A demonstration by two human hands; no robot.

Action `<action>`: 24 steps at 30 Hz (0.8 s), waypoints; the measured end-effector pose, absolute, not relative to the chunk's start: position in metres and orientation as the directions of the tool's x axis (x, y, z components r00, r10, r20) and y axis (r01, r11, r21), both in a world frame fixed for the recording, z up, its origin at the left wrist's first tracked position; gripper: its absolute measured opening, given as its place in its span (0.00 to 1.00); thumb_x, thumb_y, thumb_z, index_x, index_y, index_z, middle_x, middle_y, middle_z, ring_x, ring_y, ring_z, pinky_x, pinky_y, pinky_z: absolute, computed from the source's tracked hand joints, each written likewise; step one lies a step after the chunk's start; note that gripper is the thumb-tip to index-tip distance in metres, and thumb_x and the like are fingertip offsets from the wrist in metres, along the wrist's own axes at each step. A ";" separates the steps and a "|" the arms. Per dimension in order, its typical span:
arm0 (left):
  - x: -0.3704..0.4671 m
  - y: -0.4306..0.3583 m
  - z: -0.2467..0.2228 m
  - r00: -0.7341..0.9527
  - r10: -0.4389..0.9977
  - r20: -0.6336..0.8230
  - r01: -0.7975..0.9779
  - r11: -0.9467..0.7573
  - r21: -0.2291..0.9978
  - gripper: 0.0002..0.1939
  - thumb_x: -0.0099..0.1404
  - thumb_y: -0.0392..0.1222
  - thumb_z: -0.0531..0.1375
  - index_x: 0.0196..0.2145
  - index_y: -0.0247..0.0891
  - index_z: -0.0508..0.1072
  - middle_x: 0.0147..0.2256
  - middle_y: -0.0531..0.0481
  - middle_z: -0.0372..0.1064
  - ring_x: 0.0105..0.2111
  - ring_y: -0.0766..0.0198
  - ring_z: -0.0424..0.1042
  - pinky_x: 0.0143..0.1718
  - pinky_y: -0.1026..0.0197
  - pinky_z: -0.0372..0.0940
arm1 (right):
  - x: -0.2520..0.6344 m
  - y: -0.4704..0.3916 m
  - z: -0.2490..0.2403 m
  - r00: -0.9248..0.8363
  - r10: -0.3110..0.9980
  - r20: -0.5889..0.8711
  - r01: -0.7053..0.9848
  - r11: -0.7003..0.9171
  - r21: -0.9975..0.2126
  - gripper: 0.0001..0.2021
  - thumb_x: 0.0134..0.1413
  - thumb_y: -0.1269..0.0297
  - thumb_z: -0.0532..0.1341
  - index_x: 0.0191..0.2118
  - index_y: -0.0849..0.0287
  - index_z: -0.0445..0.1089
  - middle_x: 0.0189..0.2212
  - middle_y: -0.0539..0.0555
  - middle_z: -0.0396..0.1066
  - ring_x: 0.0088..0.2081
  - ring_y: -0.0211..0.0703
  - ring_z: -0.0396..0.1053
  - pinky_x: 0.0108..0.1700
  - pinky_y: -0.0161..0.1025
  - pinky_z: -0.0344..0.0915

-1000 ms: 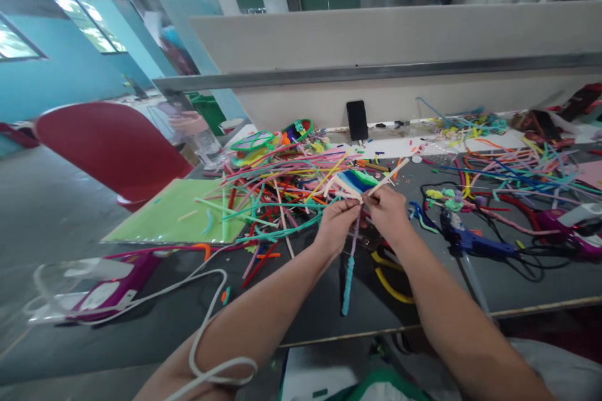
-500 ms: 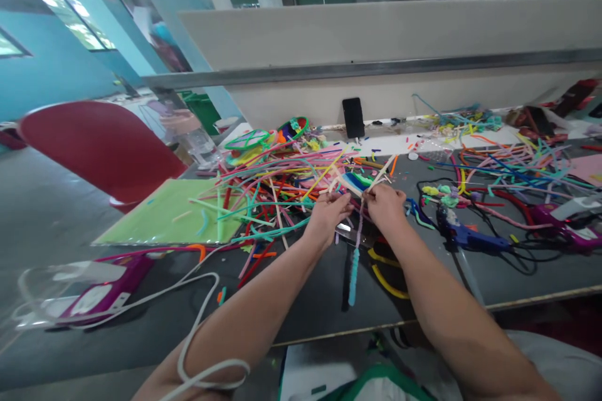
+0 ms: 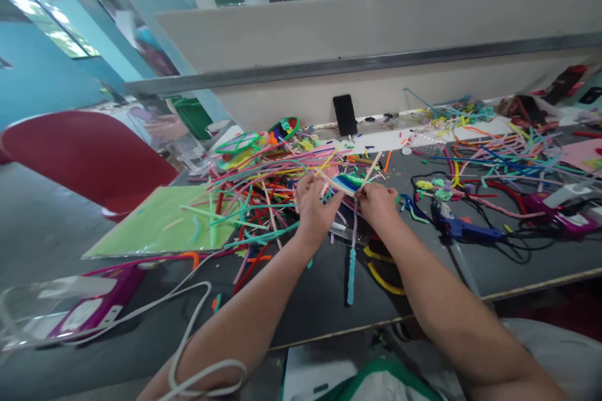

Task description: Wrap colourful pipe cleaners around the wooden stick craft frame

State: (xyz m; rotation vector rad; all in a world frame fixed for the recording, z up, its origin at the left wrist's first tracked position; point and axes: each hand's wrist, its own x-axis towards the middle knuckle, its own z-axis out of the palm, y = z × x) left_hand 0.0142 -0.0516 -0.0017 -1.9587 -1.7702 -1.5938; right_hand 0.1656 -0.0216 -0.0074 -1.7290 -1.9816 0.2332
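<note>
My right hand (image 3: 379, 205) pinches a cream pipe cleaner (image 3: 371, 170) close to where it crosses another cream strand. My left hand (image 3: 316, 208) is just left of it, thumb and fingers apart, beside the cream strand (image 3: 336, 184); whether a fingertip touches it is unclear. Behind the hands lies a banded blue, green and white piece (image 3: 350, 182), partly hidden. Below the right fingers, a thin lilac stem (image 3: 355, 229) runs down to a fuzzy light-blue end (image 3: 351, 276).
Loose coloured pipe cleaners (image 3: 254, 188) pile up on the left, over a green sheet (image 3: 155, 219). A blue glue gun (image 3: 470, 230) with black cable lies right. A phone (image 3: 345, 114) leans on the partition. Purple power strips (image 3: 96, 304) and a white cable (image 3: 188, 319) are near the left arm.
My left hand has moved slightly left, its fingers spreading from a pinch. My right hand keeps its pinch on the cream pipe cleaner. The whole view has shifted a little.
</note>
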 end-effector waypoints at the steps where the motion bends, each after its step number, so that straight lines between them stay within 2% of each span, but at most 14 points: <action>1: 0.015 -0.051 -0.003 -0.119 0.717 0.687 0.770 -0.369 0.519 0.16 0.53 0.43 0.66 0.41 0.39 0.75 0.45 0.41 0.68 0.50 0.51 0.63 0.54 0.49 0.54 | 0.165 -0.022 -0.007 -0.084 0.964 0.251 0.877 0.191 -0.441 0.10 0.56 0.64 0.55 0.31 0.56 0.74 0.36 0.54 0.75 0.43 0.46 0.67 0.41 0.42 0.46; 4: 0.018 -0.047 -0.008 0.015 0.757 0.654 0.717 -0.464 0.520 0.07 0.60 0.44 0.61 0.34 0.41 0.78 0.40 0.43 0.73 0.45 0.55 0.68 0.52 0.51 0.56 | 0.165 -0.024 -0.006 -0.106 0.966 0.236 0.857 0.209 -0.472 0.10 0.57 0.64 0.55 0.32 0.56 0.74 0.36 0.54 0.75 0.45 0.45 0.67 0.42 0.42 0.47; 6: 0.018 -0.046 -0.011 0.064 0.790 0.610 0.672 -0.486 0.559 0.09 0.63 0.43 0.58 0.31 0.41 0.78 0.37 0.46 0.75 0.43 0.57 0.70 0.54 0.51 0.54 | 0.165 -0.025 -0.006 -0.102 0.971 0.217 0.847 0.199 -0.493 0.10 0.57 0.65 0.55 0.31 0.57 0.74 0.37 0.54 0.75 0.45 0.44 0.67 0.42 0.41 0.47; 11: 0.017 -0.048 -0.013 0.174 0.849 0.499 0.638 -0.483 0.600 0.11 0.64 0.39 0.56 0.31 0.44 0.78 0.36 0.51 0.77 0.40 0.60 0.72 0.62 0.48 0.39 | 0.165 -0.021 -0.011 -0.078 0.974 0.214 0.862 0.174 -0.477 0.11 0.57 0.63 0.55 0.29 0.58 0.72 0.35 0.53 0.75 0.43 0.44 0.68 0.42 0.41 0.46; 14: 0.017 -0.049 -0.014 0.183 0.847 0.499 0.644 -0.487 0.590 0.12 0.65 0.40 0.54 0.30 0.44 0.77 0.33 0.52 0.77 0.36 0.62 0.73 0.62 0.48 0.38 | 0.165 -0.021 -0.015 -0.119 0.959 0.259 0.874 0.225 -0.430 0.11 0.58 0.63 0.54 0.32 0.58 0.73 0.35 0.53 0.75 0.42 0.44 0.67 0.42 0.41 0.45; 20: 0.018 -0.051 -0.014 0.150 0.869 0.472 0.619 -0.455 0.640 0.14 0.65 0.39 0.54 0.24 0.41 0.74 0.27 0.51 0.74 0.33 0.63 0.72 0.60 0.49 0.46 | 0.164 -0.029 -0.009 -0.197 0.939 0.281 0.897 0.288 -0.335 0.10 0.56 0.64 0.54 0.32 0.59 0.72 0.36 0.56 0.75 0.42 0.46 0.67 0.46 0.45 0.44; 24: 0.020 -0.053 -0.013 0.160 0.874 0.458 0.628 -0.448 0.636 0.16 0.66 0.39 0.53 0.23 0.41 0.74 0.26 0.52 0.75 0.32 0.63 0.72 0.61 0.48 0.42 | 0.164 -0.030 -0.007 -0.214 0.937 0.276 0.904 0.297 -0.308 0.10 0.54 0.65 0.54 0.31 0.60 0.72 0.35 0.57 0.74 0.42 0.47 0.67 0.46 0.46 0.45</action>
